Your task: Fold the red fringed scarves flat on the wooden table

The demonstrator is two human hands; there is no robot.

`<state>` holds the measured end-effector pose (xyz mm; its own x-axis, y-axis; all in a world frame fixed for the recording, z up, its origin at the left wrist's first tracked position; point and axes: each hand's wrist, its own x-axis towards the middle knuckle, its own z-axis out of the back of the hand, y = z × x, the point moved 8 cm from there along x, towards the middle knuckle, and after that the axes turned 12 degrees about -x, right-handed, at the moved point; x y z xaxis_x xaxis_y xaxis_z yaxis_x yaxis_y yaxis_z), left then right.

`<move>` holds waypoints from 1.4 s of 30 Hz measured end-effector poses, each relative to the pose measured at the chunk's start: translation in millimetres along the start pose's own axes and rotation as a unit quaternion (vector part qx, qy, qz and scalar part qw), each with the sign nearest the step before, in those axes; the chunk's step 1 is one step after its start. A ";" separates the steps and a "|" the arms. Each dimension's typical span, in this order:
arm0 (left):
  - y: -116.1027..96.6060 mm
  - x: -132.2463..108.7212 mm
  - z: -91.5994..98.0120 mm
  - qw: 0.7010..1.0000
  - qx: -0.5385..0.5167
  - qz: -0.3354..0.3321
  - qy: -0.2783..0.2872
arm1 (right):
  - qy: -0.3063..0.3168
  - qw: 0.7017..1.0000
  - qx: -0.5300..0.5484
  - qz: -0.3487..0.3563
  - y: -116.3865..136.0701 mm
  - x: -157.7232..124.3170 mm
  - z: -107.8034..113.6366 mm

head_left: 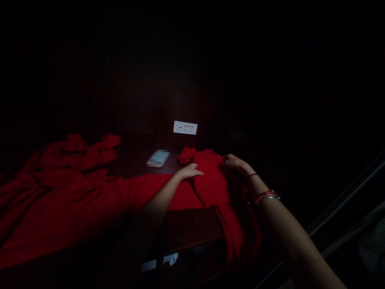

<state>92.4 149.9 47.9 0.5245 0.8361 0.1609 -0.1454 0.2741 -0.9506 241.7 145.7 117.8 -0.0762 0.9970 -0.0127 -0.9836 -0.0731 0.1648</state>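
A red cloth (pixel 210 182), folded in layers, lies over the dark tabletop, and part of it hangs down past the front edge. At its left side my left hand (pixel 190 171) grips the edge, the thumb resting on top and the other fingers partly hidden. My right hand (pixel 234 162) has curled fingers closed on the upper right edge of the same cloth; the fingertips are dim. A long flat stretch of red fabric (pixel 150 186) runs left beneath my left forearm towards a rumpled heap.
Crumpled red fabric (pixel 81 154) covers the left side. A blurred, pale blue flat object (pixel 159 158) lies behind the cloth, below a white wall socket (pixel 185 127). Under the front edge of the dark wooden tabletop (pixel 189 228) are small pale items (pixel 171 259). Much is in darkness.
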 end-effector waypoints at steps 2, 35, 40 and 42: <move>-3.9 -0.7 1.1 1.000 0.001 0.002 0.016 | -0.001 0.999 -0.033 0.018 7.0 2.5 3.0; -22.4 -24.4 17.3 0.874 0.439 0.090 -0.186 | -0.094 0.901 -0.424 -0.009 28.1 -8.0 23.3; 1.9 -57.8 27.7 0.874 0.461 0.084 -0.129 | -0.186 0.921 -0.339 0.054 70.2 -22.8 -8.1; 12.9 -80.8 42.4 0.870 0.473 0.081 -0.109 | -0.175 0.934 -0.291 0.109 100.0 -24.3 -22.6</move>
<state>12.6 106.0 33.9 0.2760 0.9422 0.1901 -0.8829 0.3267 -0.3373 141.5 113.6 112.3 -0.3275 0.8964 0.2988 -0.8809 -0.1753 -0.4396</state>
